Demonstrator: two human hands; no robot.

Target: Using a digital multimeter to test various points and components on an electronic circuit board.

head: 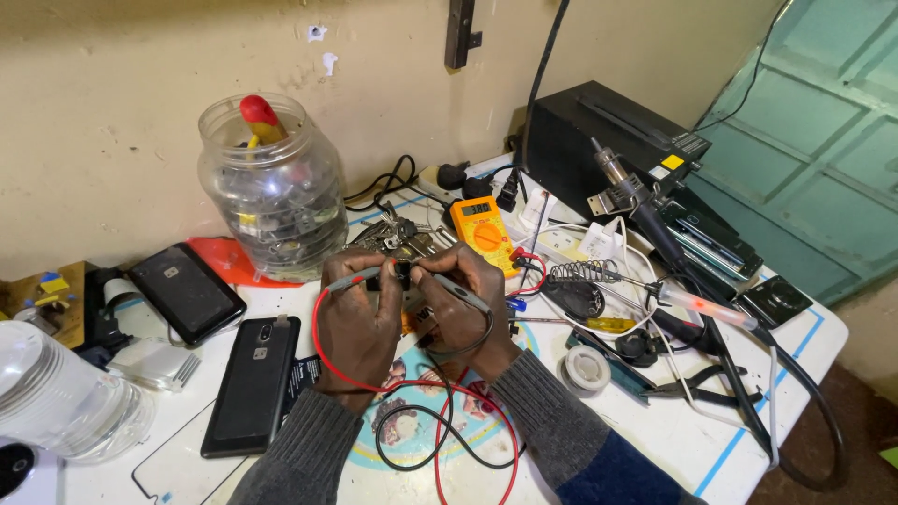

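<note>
My left hand (357, 323) grips a grey test probe with a red lead (323, 360) that loops down over the table. My right hand (461, 304) holds a second grey probe (465, 295) with a black lead (440, 425). Both probe tips meet on a small dark part (402, 272) pinched between my fingertips. Just behind my right hand lies a yellow multimeter (480, 230) with its display lit; the leads run toward it.
Two black phones (253, 385) (185, 292) lie at left, beside a clear plastic jar of parts (276, 192). A clear lamp bulb (65, 397) sits at far left. At right: soldering iron stand (585, 274), hot-air gun (636, 201), black power supply (599, 140), solder spool (586, 367), pliers (697, 385).
</note>
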